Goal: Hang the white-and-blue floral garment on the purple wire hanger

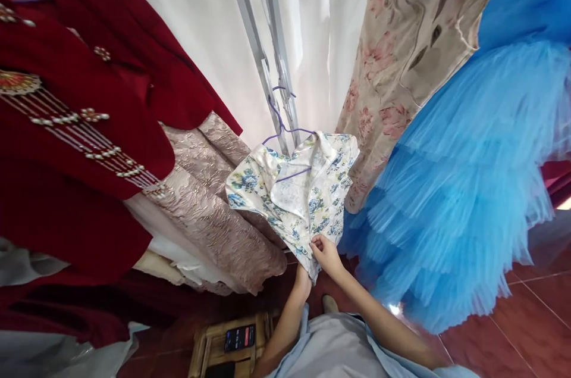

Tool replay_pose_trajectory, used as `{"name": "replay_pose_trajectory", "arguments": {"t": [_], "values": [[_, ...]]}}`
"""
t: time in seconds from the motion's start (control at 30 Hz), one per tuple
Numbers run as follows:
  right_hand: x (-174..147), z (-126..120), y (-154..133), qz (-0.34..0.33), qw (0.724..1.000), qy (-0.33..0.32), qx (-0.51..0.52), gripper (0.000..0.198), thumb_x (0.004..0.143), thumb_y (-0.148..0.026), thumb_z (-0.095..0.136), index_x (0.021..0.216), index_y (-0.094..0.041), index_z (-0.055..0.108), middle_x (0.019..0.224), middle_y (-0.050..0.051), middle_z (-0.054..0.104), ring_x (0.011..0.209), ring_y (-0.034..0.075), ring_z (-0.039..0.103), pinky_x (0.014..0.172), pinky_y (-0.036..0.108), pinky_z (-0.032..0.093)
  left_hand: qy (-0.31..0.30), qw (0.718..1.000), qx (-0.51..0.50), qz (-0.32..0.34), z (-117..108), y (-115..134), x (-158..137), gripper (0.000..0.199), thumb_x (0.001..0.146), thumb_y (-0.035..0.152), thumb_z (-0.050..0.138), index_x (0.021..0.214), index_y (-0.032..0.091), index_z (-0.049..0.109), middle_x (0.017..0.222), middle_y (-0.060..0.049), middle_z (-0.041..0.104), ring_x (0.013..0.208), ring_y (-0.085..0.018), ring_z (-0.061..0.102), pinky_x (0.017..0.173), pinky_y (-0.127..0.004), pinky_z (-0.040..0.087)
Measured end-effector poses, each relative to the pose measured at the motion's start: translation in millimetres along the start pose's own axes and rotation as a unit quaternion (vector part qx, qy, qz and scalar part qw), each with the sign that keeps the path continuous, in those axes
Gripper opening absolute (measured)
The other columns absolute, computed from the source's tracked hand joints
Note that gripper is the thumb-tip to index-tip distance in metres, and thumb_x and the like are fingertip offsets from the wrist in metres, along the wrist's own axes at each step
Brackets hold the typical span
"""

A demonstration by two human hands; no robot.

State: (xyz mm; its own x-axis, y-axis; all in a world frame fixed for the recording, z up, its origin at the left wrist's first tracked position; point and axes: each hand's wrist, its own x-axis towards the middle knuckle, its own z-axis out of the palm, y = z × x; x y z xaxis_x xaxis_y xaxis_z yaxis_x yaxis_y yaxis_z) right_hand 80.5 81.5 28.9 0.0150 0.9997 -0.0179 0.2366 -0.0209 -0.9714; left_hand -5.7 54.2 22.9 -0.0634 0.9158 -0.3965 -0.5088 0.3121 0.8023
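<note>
A short-sleeved floral jacket (325,187), white with blue flowers, hangs on a thin purple hanger (282,122) in front of me. Its collar falls open and shows the pale lining. My right hand (325,252) is closed, thumb and fingers pinching the jacket's front edge near the lower hem. Below it, my left hand (304,278) reaches up under the jacket's lower corner. Cloth covers the left fingers, so their grip is hidden.
Grey metal poles (266,38) stand behind the hanger, before a white curtain (178,3). Beaded dark red garments (89,146) hang left, a blue tulle dress (450,187) and floral fabric (379,68) right. A phone (239,338) lies on a wooden stool (207,347) below.
</note>
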Motion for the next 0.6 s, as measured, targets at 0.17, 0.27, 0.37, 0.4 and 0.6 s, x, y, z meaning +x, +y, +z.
{"name": "replay_pose_trajectory", "arguments": {"t": [0.17,0.27,0.37,0.4,0.6], "values": [[7,9,-7,0.001,0.995,0.016,-0.098,0.016,0.088,-0.034,0.053,0.085,-0.019,0.059,0.069,0.005,0.069,0.069,0.023,0.066,0.066,0.03,0.044,-0.022,0.995,0.057,0.074,-34,-6,6,0.042,0.072,0.051,0.074,0.101,0.021,0.071,0.112,-0.011,0.073,0.116,-0.029,0.065,0.106,-0.04,0.048],[17,12,-19,0.016,0.984,0.016,-0.174,0.016,0.089,-0.034,0.056,0.093,-0.019,0.061,0.067,0.004,0.069,0.067,0.022,0.066,0.063,0.028,0.038,-0.029,0.99,0.101,0.093,-40,5,10,0.039,0.07,0.044,0.075,0.101,0.021,0.071,0.114,-0.013,0.073,0.117,-0.03,0.064,0.11,-0.042,0.044],[24,18,-30,0.017,0.977,0.003,-0.212,0.01,0.087,-0.029,0.059,0.091,-0.021,0.063,0.066,0.002,0.067,0.067,0.02,0.064,0.062,0.026,0.033,-0.023,0.989,0.108,0.096,-41,16,15,0.034,0.071,0.042,0.071,0.099,0.022,0.071,0.118,-0.013,0.072,0.124,-0.029,0.061,0.114,-0.041,0.04],[25,19,-33,0.025,0.981,-0.006,-0.191,0.007,0.085,-0.027,0.06,0.087,-0.021,0.063,0.064,0.001,0.066,0.066,0.019,0.062,0.062,0.026,0.032,-0.017,0.99,0.106,0.093,-42,19,16,0.032,0.072,0.041,0.07,0.098,0.022,0.071,0.119,-0.013,0.071,0.126,-0.029,0.059,0.114,-0.04,0.039],[13,17,-51,0.146,0.983,-0.094,0.052,0.031,0.074,-0.034,0.067,0.053,-0.021,0.048,0.042,-0.005,0.044,0.039,0.01,0.039,0.045,0.023,0.024,-0.027,0.988,0.142,0.055,-59,27,16,0.029,0.07,0.041,0.071,0.092,0.023,0.072,0.103,-0.012,0.075,0.118,-0.033,0.064,0.112,-0.044,0.043]]}}
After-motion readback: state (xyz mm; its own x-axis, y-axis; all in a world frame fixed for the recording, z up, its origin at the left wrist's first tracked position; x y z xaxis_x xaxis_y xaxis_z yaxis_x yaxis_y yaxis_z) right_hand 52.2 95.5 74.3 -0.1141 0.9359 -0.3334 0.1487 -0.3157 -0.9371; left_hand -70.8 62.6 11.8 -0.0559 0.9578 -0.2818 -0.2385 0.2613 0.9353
